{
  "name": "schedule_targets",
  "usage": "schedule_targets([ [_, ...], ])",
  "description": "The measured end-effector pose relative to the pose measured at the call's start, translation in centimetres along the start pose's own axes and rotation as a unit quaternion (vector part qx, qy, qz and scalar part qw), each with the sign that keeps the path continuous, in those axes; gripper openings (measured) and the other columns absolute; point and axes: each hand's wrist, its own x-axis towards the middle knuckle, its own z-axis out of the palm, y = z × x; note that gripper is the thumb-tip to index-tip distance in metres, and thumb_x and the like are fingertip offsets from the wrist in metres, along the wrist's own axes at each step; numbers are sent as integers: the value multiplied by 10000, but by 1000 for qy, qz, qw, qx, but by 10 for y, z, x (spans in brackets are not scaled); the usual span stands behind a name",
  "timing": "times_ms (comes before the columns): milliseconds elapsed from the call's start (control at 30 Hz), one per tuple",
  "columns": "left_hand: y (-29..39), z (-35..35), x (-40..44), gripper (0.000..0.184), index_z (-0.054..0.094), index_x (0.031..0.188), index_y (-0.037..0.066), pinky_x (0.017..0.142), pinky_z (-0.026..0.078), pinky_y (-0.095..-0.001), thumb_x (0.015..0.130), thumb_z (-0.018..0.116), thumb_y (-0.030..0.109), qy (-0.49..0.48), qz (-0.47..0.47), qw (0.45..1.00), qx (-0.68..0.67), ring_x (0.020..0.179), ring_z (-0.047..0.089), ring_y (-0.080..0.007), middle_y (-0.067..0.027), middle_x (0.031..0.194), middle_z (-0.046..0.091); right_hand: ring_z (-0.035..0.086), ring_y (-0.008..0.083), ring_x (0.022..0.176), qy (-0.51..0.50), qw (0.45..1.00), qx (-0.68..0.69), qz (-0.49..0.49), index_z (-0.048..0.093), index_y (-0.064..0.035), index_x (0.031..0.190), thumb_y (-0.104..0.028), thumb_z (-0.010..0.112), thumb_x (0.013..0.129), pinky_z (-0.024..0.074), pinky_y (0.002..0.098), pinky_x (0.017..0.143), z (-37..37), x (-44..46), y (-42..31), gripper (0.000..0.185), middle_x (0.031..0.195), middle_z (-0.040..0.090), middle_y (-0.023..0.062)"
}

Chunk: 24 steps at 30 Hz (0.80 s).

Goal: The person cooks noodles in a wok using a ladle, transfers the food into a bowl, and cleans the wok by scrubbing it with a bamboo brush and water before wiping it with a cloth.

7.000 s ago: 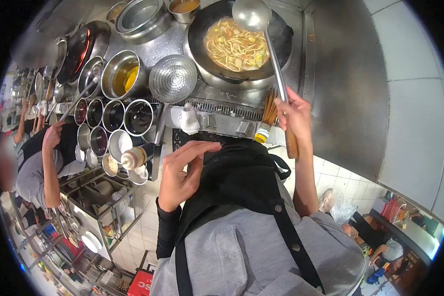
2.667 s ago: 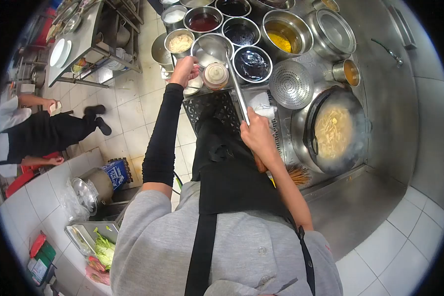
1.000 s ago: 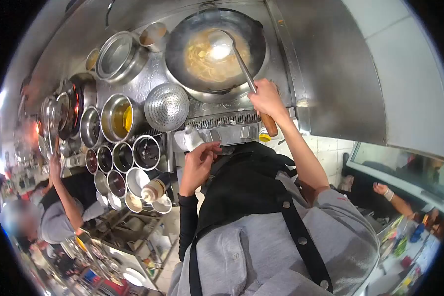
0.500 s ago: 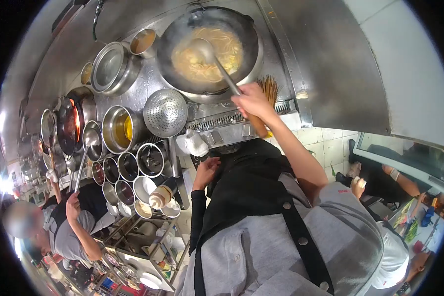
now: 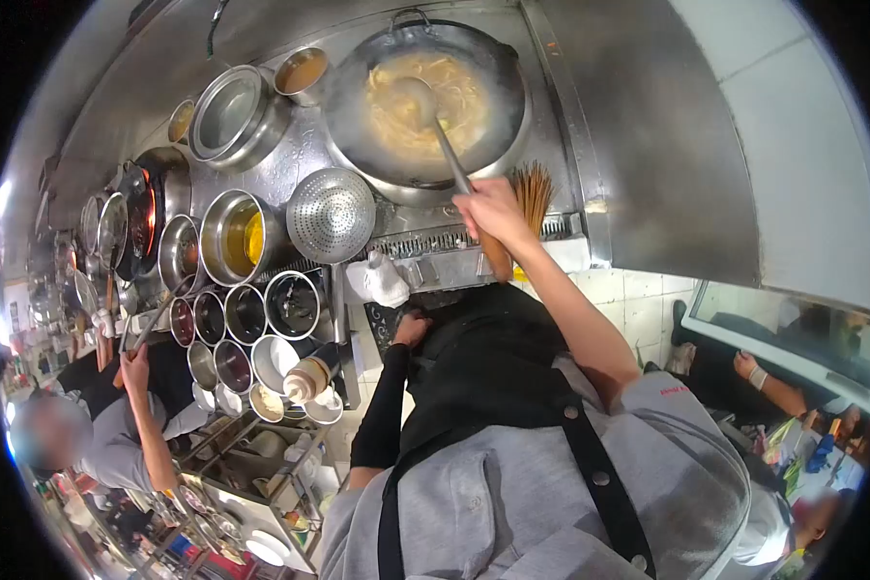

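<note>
Ladle [image 5: 451, 159] in right grip [image 5: 494, 211], scoop end [image 5: 415, 102] beyond, over wok [image 5: 503, 87].

readable text: none
grey shirt sleeve [image 5: 681, 425]: small red lettering [image 5: 674, 391] near the shoulder of the wearer's right sleeve, too small and blurred to read
</note>
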Motion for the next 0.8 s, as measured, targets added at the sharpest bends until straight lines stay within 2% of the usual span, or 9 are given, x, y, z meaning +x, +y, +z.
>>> schedule_targets([
  [100,-10,36,36,514,629,1328,-40,1053,473,-354,903,766,215,78,108,986,-101,1189,642,-276,-176,1273,698,589,190,415,16,996,-85,9,627,48,770,-53,634,845,478,370,382,-33,-33,-3,125,544,583,85],
  [200,22,51,38,701,533,1427,-38,1096,449,-349,865,832,254,47,124,962,-238,1288,593,-286,-189,1398,633,581,187,412,54,990,-131,1,642,60,813,-40,628,855,480,365,385,-38,-34,-10,110,543,575,85],
  [267,-4,77,72,751,565,1373,-54,1063,485,-403,836,850,385,17,115,967,-225,1247,629,-332,-216,1363,648,581,184,419,80,984,-157,-9,650,71,827,-26,626,861,484,359,390,-29,-10,-18,106,554,578,86],
  [433,16,54,59,786,642,1285,-56,1022,518,-472,816,813,552,18,-9,999,49,1237,636,-416,-265,1312,667,556,146,449,37,999,13,-7,607,31,753,-55,646,888,455,324,413,7,31,-5,166,590,570,63],
  [500,20,43,47,762,666,1262,-47,1016,519,-489,820,791,561,44,-60,991,109,1238,626,-438,-273,1302,669,545,144,439,-11,1000,-15,2,609,36,773,-40,654,892,441,325,401,0,17,-2,149,608,573,63],
  [600,0,21,47,625,679,1251,-32,1012,526,-468,836,795,421,18,-2,990,141,1248,639,-400,-263,1308,673,537,143,422,-35,997,-63,36,607,28,786,-29,648,898,435,338,377,-32,-22,-5,133,610,567,60],
  [700,-5,7,-1,515,674,1250,-46,992,530,-447,866,754,287,123,112,984,-70,1194,675,-370,-253,1255,704,543,153,416,4,996,-87,27,613,28,775,-36,640,896,448,351,371,-57,-46,-8,139,587,561,59],
  [733,-14,9,-10,441,679,1256,-34,976,526,-433,887,722,205,182,108,974,-80,1129,701,-347,-237,1170,741,563,167,421,27,992,-125,14,624,31,776,-47,632,888,474,360,382,-62,-42,-7,136,586,579,72],
  [800,-33,3,-25,418,684,1246,-23,924,544,-432,893,709,200,137,-13,984,-111,1051,722,-343,-211,1089,761,607,216,419,46,989,-140,-32,618,68,766,-25,620,849,507,382,404,-59,-19,-9,126,541,585,105],
])
